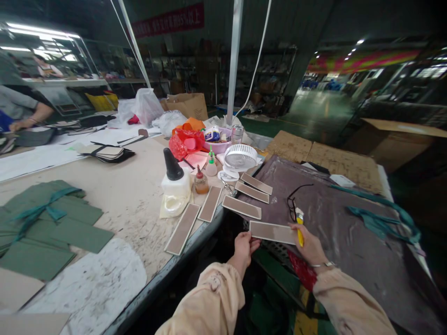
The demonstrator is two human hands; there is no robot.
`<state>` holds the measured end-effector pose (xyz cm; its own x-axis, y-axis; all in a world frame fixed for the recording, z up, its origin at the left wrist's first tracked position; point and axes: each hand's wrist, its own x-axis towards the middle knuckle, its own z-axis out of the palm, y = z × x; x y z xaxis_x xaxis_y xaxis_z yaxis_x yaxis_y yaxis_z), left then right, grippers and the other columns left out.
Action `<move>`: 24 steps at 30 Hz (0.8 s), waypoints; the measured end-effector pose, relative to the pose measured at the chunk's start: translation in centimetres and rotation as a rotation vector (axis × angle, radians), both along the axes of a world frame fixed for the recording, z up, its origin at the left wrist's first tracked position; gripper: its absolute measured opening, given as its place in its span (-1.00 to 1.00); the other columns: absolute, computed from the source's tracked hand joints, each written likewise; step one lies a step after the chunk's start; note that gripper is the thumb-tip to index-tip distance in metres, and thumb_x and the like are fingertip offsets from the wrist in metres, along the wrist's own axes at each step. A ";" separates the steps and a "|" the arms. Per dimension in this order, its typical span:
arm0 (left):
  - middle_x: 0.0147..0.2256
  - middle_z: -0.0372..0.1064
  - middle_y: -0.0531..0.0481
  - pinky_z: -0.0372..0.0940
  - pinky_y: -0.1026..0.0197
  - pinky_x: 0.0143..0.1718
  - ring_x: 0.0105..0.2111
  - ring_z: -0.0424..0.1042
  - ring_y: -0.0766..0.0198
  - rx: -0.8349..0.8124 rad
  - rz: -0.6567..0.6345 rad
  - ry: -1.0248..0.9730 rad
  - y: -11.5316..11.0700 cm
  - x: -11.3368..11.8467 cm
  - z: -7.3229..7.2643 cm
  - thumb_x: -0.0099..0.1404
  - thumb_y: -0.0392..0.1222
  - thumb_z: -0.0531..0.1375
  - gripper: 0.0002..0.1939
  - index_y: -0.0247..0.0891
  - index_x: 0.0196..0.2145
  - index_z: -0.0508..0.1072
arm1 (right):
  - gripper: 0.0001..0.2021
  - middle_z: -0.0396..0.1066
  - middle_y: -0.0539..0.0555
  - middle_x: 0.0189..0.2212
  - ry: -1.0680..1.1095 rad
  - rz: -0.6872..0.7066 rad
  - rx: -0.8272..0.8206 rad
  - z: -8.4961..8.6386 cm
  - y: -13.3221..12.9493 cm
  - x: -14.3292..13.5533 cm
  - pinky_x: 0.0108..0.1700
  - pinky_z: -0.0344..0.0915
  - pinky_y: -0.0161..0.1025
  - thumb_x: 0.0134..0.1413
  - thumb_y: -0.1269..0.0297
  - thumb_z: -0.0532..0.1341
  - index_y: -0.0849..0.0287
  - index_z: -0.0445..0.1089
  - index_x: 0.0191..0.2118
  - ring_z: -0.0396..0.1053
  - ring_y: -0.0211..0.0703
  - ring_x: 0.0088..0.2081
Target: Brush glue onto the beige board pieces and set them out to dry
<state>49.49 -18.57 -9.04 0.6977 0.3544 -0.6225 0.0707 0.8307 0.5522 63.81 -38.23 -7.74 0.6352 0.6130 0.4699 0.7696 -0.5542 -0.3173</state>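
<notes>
My left hand (244,249) pinches the left end of a flat brown rectangular panel (272,231) with a pale border. At the panel's other end, my right hand (310,246) is closed around a yellow-handled brush (300,228), its bristles pointing up, and its fingers also meet the panel. Beyond my hands, a similar panel (241,207) lies on the dark sheet's edge, with two smaller strips (252,191) behind it. Two more panels (183,229) rest on the left table. Black-framed glasses (291,201) lie just past the brush.
Near the table corner stand a white glue pot (176,186) with a black cone, small bottles (201,181) and a white fan (240,158). Green pieces (63,223) are spread at left. A dark gap separates the table from the brown-covered surface (349,242). Another person (21,109) works far left.
</notes>
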 end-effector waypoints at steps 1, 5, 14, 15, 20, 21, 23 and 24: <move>-0.46 0.39 -0.06 0.42 0.23 -0.32 -0.48 0.50 0.29 0.005 -0.004 0.004 0.0 0.1 0.0 0.23 -0.10 0.24 -0.76 -0.31 -0.34 0.29 | -0.76 0.51 0.12 -0.15 -0.019 -0.017 -0.005 -0.2 0.0 0.1 -0.16 0.44 -0.12 0.05 0.36 0.04 0.10 0.31 -0.14 0.50 -0.03 -0.18; -0.48 0.41 -0.07 0.44 0.26 -0.37 -0.49 0.51 0.28 0.018 -0.001 0.002 -0.4 0.6 0.2 0.24 -0.19 0.24 -0.81 -0.33 -0.39 0.30 | -0.81 0.43 0.18 0.00 -0.117 -0.047 -0.035 -0.3 0.2 -0.3 0.03 0.34 0.06 0.08 0.35 0.08 0.13 0.35 -0.17 0.38 0.09 0.00; -0.53 0.34 0.02 0.44 0.29 -0.47 -0.54 0.50 0.28 0.053 0.104 0.091 -0.1 1.2 0.5 0.18 -0.24 0.26 -0.79 -0.28 -0.43 0.23 | -0.84 0.46 0.15 -0.06 -0.151 0.202 -0.102 -0.4 1.3 -1.6 0.09 0.32 0.07 0.15 0.20 0.18 0.10 0.36 -0.18 0.41 0.02 -0.03; -0.53 0.34 0.02 0.44 0.29 -0.49 -0.55 0.49 0.28 0.059 0.112 0.108 0.0 1.2 0.6 0.18 -0.25 0.24 -0.80 -0.28 -0.42 0.23 | -0.85 0.47 0.15 -0.08 -0.145 0.201 -0.092 -0.5 1.6 -1.7 0.08 0.34 0.05 0.16 0.20 0.17 0.10 0.36 -0.18 0.42 0.01 -0.04; -0.54 0.33 0.03 0.37 0.32 -0.60 -0.58 0.48 0.25 0.087 0.119 0.160 0.3 0.8 1.2 0.21 -0.23 0.17 -0.88 -0.28 -0.35 0.27 | -0.86 0.48 0.15 -0.11 -0.140 0.216 -0.083 -0.8 2.7 -1.8 0.04 0.37 0.00 0.19 0.23 0.13 0.11 0.37 -0.19 0.43 -0.02 -0.06; -0.53 0.34 0.02 0.36 0.32 -0.62 -0.58 0.48 0.25 0.089 0.116 0.161 0.3 0.7 1.3 0.22 -0.20 0.16 -0.88 -0.28 -0.32 0.27 | -0.86 0.48 0.15 -0.11 -0.142 0.214 -0.083 -0.9 2.8 -1.8 0.03 0.37 -0.01 0.19 0.23 0.13 0.11 0.37 -0.19 0.43 -0.02 -0.07; -0.48 0.36 0.00 0.35 0.31 -0.63 -0.58 0.47 0.26 0.089 0.112 0.155 0.3 0.6 1.6 0.26 -0.12 0.13 -0.82 -0.28 -0.28 0.28 | -0.87 0.48 0.16 -0.12 -0.149 0.203 -0.083 -0.9 3.0 -1.9 0.03 0.37 -0.01 0.19 0.23 0.14 0.12 0.36 -0.19 0.43 -0.02 -0.09; -0.45 0.38 -0.01 0.36 0.31 -0.62 -0.58 0.47 0.26 0.086 0.110 0.148 0.3 0.5 1.7 0.27 -0.07 0.12 -0.79 -0.28 -0.25 0.29 | -0.87 0.48 0.17 -0.13 -0.154 0.194 -0.083 -1.0 3.0 -1.9 0.03 0.36 -0.01 0.19 0.22 0.14 0.12 0.35 -0.20 0.44 -0.02 -0.10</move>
<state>50.04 -18.24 -7.33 0.5548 0.4798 -0.6797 0.0680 0.7881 0.6118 61.89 -35.24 -8.69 0.4265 0.7570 0.4950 0.8998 -0.4105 -0.1475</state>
